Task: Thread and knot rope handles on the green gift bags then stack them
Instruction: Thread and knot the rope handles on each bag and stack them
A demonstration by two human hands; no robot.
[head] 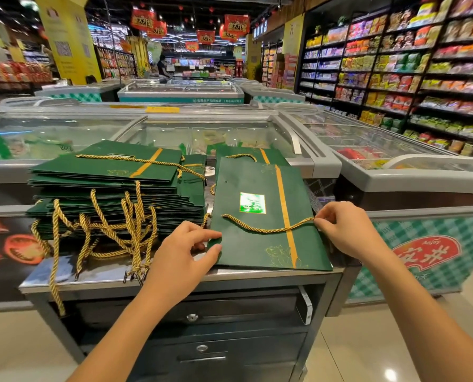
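- The flat green gift bag (260, 216) is laid on the steel worktop (114, 271); its card looks light, stiff, easily creased, best held by the edges.
- Its gold rope (268, 228), limp and twisted, is pinched at one end by the right hand (340, 230).
- The bag's near corner is pinched by the left hand (183, 249).
- The stacked bags (114, 194) sit just beside, their loose cords (114, 238) apt to snag.

A supermarket: long shelves (412, 75) stacked with bright packaged snacks, rows of glass-topped chest freezers (180, 92), and red sale banners (236, 24) hanging from the ceiling.
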